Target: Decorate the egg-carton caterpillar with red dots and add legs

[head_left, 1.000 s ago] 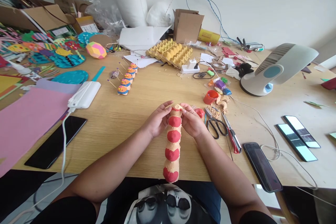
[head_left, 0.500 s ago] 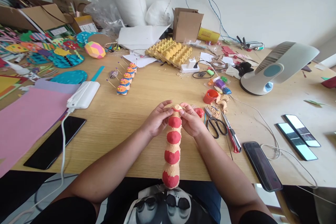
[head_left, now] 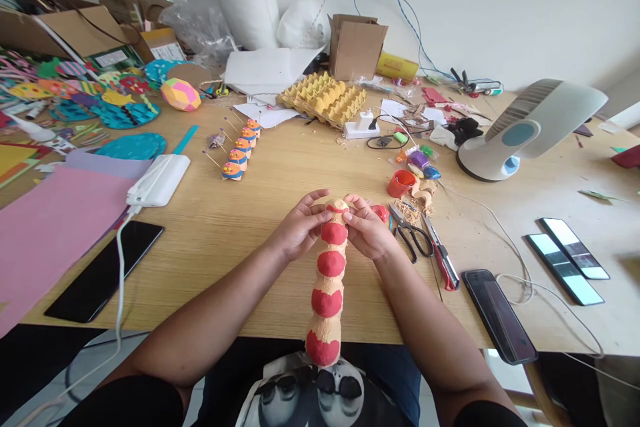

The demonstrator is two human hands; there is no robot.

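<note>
A long bumpy strip, covered in peach clay with red patches on its humps, points from my lap toward the table. My left hand pinches its far end from the left, the thumb near the top red patch. From the right, my right hand grips the same end with thumb and fingers. The strip's near end lies over my shirt, past the table edge. Farther off stands a finished-looking strip in orange and blue with dotted faces and toothpicks.
To the right lie scissors, a utility knife, a red cup and phones. A white fan stands behind them. Yellow egg trays sit at the back. At left are a power bank and pink sheets.
The far end of the strip has tipped slightly and its near end has shifted a little down and left. Both hands keep their hold.
</note>
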